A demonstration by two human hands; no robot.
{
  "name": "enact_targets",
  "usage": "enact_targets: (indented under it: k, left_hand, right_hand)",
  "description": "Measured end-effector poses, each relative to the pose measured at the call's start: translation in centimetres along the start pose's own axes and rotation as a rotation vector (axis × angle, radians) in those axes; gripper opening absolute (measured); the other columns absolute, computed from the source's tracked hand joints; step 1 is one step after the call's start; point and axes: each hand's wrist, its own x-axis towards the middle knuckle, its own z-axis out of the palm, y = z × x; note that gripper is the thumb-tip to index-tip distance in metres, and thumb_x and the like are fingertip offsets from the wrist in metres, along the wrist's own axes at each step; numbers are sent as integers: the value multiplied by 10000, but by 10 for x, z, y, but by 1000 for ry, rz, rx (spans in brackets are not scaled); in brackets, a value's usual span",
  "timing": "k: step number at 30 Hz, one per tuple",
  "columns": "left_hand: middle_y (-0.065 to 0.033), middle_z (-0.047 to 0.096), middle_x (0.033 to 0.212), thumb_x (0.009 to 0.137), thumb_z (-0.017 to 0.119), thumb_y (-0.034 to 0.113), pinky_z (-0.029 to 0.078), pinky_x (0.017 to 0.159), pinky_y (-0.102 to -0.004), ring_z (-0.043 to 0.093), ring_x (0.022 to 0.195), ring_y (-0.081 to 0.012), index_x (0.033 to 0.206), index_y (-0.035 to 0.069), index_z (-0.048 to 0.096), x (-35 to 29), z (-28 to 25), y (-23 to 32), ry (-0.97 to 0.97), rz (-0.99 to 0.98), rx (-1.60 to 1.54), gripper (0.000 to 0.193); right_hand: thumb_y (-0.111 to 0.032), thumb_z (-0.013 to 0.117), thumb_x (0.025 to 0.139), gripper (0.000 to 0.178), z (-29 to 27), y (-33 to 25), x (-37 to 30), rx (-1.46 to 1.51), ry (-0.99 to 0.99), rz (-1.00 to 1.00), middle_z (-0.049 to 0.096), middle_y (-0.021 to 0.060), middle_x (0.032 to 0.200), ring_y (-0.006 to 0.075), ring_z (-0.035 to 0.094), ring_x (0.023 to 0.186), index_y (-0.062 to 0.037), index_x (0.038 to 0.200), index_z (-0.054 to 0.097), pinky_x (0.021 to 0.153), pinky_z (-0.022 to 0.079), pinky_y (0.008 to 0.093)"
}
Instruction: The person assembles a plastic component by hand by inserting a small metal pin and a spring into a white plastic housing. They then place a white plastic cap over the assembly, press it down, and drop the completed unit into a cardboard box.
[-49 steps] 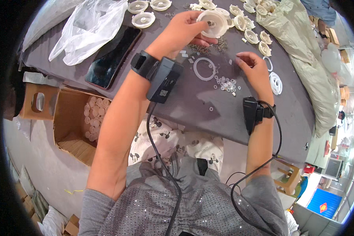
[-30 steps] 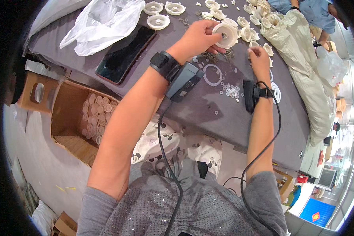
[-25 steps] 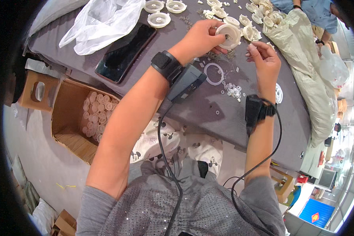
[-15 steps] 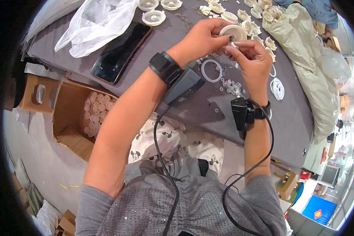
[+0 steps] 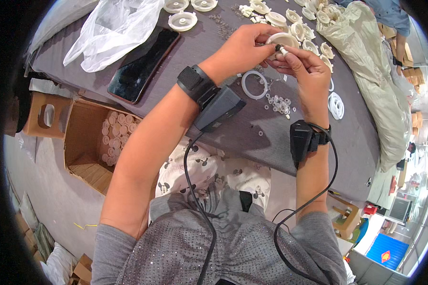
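Observation:
My left hand (image 5: 245, 49) pinches the edge of a round cream plastic cap (image 5: 288, 39) near the far side of the table. My right hand (image 5: 310, 70) closes thumb and fingers on a small white peg (image 5: 284, 51) held against the cap. A dark bit shows at the peg's tip, beside my left thumb; its kind is too small to tell. Just below the hands lie a white ring (image 5: 244, 86) and a loose cluster of small white washers (image 5: 279, 103). More cream caps (image 5: 297, 31) are scattered beyond the right hand.
A black phone (image 5: 145, 64) and a thin plastic bag (image 5: 116, 33) lie at left. Translucent round caps (image 5: 182, 21) and small springs (image 5: 219, 26) sit behind. White rings (image 5: 336, 106) and a pale sack (image 5: 359, 57) are right. A cardboard box (image 5: 85, 164) holds caps. Another person (image 5: 390, 16) is far right.
The white peg and dark bit now show more plainly in front of the cap. My right wrist has shifted slightly right. Both hands keep their hold.

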Motion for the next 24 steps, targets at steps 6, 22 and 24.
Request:
enact_targets:
  k: [6, 22, 24]
  left_hand:
    - [-76, 605, 942, 837, 487, 15, 527, 645, -238, 596, 796, -106, 1145, -23, 476, 0, 3, 0, 32, -11, 0, 310]
    - [-93, 598, 1000, 802, 579, 44, 517, 737, -260, 592, 869, -129, 1134, -29, 494, -1, 6, -4, 46, 13, -8, 350]
    - [-92, 601, 992, 806, 582, 50, 517, 734, -257, 594, 863, -129, 1134, -27, 494, -2, 7, -4, 43, -4, -29, 348]
  right_hand:
    - [-50, 578, 819, 156, -2, 2, -1, -28, 2, -36, 631, 128, 843, 170, 631, 760, 55, 934, 577, 669, 529, 259]
    - [-54, 573, 825, 140, 4, 10, -1, -80, 119, -25, 635, 107, 817, 149, 633, 710, 43, 926, 567, 613, 508, 230]
    - [-52, 572, 825, 139, 6, 10, -1, -89, 135, -43, 634, 110, 829, 145, 630, 711, 46, 923, 565, 609, 506, 232]
